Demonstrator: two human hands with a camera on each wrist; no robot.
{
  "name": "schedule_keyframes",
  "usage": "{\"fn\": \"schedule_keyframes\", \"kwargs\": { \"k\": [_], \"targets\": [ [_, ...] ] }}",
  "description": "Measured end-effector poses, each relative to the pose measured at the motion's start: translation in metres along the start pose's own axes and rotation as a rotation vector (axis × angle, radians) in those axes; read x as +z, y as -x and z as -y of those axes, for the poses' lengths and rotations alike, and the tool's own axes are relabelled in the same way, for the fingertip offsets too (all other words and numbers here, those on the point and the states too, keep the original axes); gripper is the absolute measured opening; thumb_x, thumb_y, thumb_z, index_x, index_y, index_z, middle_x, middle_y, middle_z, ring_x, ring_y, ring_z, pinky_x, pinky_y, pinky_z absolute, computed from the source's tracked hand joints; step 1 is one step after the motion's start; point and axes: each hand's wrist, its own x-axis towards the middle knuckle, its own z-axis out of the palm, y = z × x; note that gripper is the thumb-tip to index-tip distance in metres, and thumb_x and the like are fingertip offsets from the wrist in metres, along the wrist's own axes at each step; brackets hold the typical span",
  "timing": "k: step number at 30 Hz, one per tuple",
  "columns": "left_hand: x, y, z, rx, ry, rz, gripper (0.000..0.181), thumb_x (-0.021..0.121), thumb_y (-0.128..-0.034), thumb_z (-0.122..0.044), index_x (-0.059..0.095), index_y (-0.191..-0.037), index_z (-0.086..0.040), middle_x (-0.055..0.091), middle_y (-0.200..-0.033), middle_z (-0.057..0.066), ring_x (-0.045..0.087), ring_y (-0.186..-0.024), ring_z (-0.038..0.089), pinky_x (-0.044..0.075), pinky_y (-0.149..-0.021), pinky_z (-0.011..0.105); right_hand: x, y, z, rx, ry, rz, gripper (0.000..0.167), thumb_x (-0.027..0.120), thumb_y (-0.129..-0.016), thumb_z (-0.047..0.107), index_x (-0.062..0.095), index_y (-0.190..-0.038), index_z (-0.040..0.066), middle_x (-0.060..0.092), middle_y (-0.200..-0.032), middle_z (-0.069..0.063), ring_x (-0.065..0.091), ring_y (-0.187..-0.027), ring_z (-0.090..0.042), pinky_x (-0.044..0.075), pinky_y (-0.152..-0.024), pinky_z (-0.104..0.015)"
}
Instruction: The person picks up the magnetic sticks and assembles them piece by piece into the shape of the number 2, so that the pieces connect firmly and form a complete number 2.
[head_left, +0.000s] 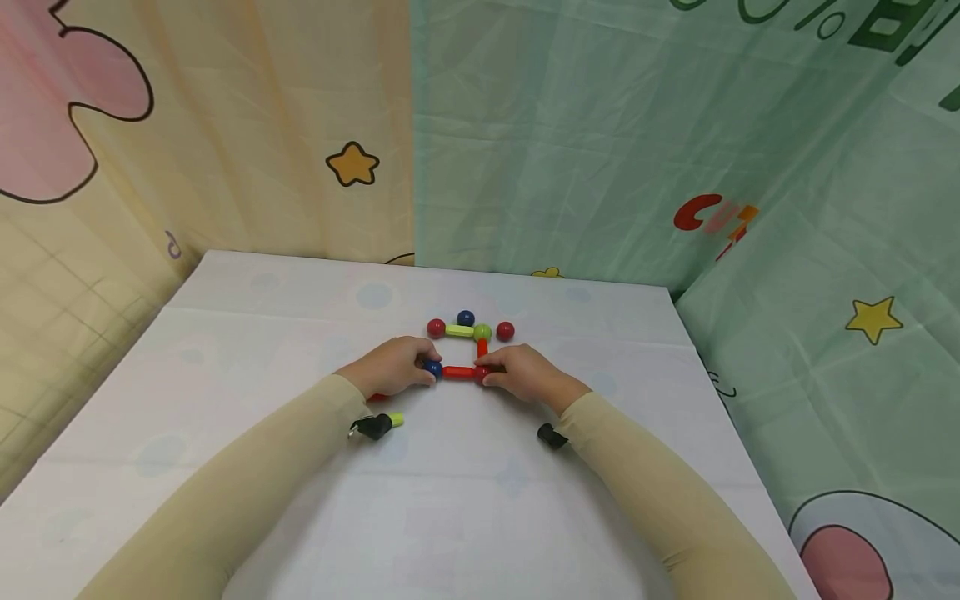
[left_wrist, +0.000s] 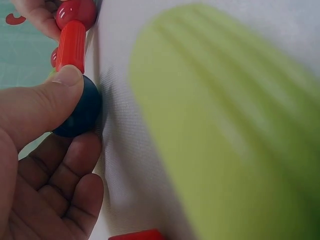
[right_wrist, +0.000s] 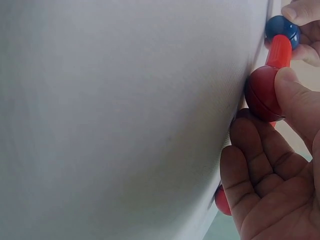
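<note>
My left hand [head_left: 395, 365] grips a blue ball [head_left: 432, 368] between thumb and fingers; the left wrist view shows the thumb on the blue ball [left_wrist: 81, 111]. A red rod [head_left: 458, 372] joins that ball to a red ball, which my right hand [head_left: 527, 374] pinches; this red ball [right_wrist: 263, 93] is plain in the right wrist view. From it a second red rod [head_left: 482, 347] runs back to a green ball [head_left: 482, 332]. A yellow-green rod [head_left: 459, 331] links the green ball to another red ball [head_left: 436, 328] at the left.
A blue ball [head_left: 466, 317] lies behind the yellow-green rod, and a loose red ball [head_left: 506, 331] sits right of the green one. Near my left wrist are a yellow-green rod [head_left: 397, 419] and a red piece [head_left: 378, 397], partly hidden. Curtains stand behind the white table [head_left: 465, 517].
</note>
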Motion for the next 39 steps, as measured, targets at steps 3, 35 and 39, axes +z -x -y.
{"fn": "schedule_keyframes", "kwargs": {
  "k": [3,35,39],
  "targets": [
    [-0.001,0.0,0.0,-0.001,-0.002,0.001,0.037,0.08,-0.0954,-0.025,0.07,-0.13,-0.015,0.07,-0.123,0.004,0.06,-0.11,0.023,0.051,-0.11,0.044,0.0,0.0,0.001,0.003,-0.001,0.0,0.04,0.073,-0.1,0.026,0.07,-0.14,0.021,0.072,-0.134,-0.002,0.062,-0.117,-0.021,0.053,-0.11,-0.041],
    [-0.017,0.021,0.019,-0.002,-0.11,-0.008,0.045,0.07,-0.102,-0.03,0.062,-0.144,-0.019,0.069,-0.133,0.005,0.062,-0.123,0.025,0.05,-0.112,0.049,0.001,-0.003,-0.001,0.019,0.01,-0.012,0.039,0.071,-0.102,0.027,0.069,-0.141,0.022,0.069,-0.14,-0.001,0.062,-0.123,-0.022,0.052,-0.111,-0.043],
    [-0.029,0.035,0.032,-0.002,-0.141,0.011,0.041,0.072,-0.1011,-0.031,0.067,-0.139,-0.016,0.07,-0.128,0.004,0.061,-0.117,0.024,0.05,-0.11,0.049,0.001,-0.004,-0.002,0.031,0.009,-0.015,0.04,0.071,-0.102,0.027,0.069,-0.142,0.023,0.068,-0.142,-0.002,0.061,-0.126,-0.023,0.051,-0.113,-0.044]
  ]
}}
